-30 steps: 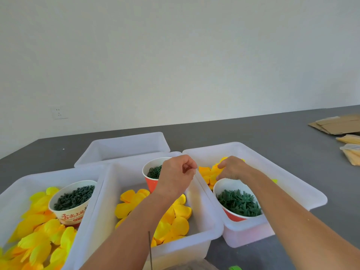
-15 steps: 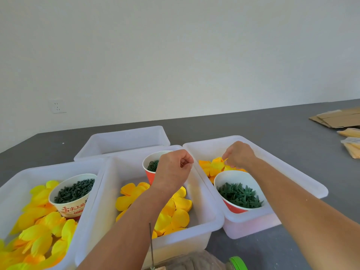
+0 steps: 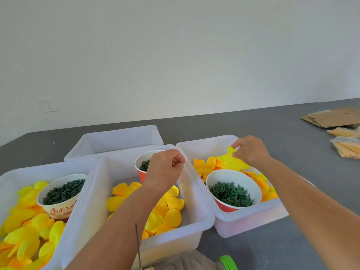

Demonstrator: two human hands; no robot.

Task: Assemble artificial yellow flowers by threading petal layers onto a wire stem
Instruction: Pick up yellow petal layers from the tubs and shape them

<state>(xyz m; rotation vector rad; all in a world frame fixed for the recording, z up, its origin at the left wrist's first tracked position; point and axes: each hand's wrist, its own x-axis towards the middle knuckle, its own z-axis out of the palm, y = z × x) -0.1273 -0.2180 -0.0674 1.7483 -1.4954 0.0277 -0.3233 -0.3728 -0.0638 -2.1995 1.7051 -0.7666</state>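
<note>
Picking step: right hand point(image 3: 251, 152) pinching a yellow petal layer point(image 3: 231, 159) above the pile in the right bin point(image 3: 253, 224). Left hand point(image 3: 165, 170) curled at centre, pinching something too small to name. Wire stem point(image 3: 138, 246) upright at near edge. Next, probably: centre hole over wire tip. Counted: four white bins, three cups of green parts.
</note>
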